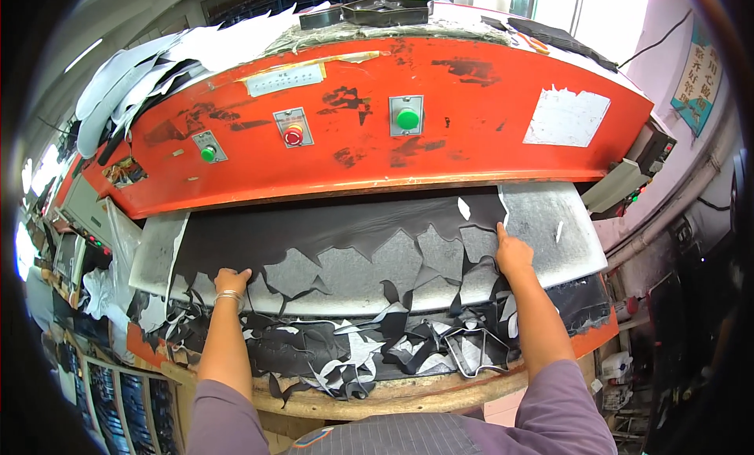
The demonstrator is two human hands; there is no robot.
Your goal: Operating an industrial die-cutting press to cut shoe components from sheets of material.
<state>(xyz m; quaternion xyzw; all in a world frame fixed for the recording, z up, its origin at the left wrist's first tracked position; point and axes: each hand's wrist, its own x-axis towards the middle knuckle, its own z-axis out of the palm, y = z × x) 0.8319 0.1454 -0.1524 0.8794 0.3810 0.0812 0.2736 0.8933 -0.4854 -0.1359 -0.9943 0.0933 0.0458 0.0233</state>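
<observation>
A wide black sheet (338, 227), leather-like, lies on the worn grey cutting pad (554, 255) under the red press beam. Its near edge is jagged, with angular and curved pieces gone from it. My left hand (233, 281), a bangle at its wrist, is closed at the sheet's near left edge. At the right edge my right hand (514, 255) is closed too, pinching the sheet's border between thumb and forefinger. Part of each grip is hidden. A small white leaf-shaped spot (464, 209) shows on the sheet near the right hand.
Black and grey scraps (369, 349) heap along the pad's near side, above a wooden edge (377, 404). The red press beam (487, 78) spans the far side, bearing green buttons (407, 119) and a red knob (294, 135). Sheets (133, 78) and a black tray (386, 10) lie on top.
</observation>
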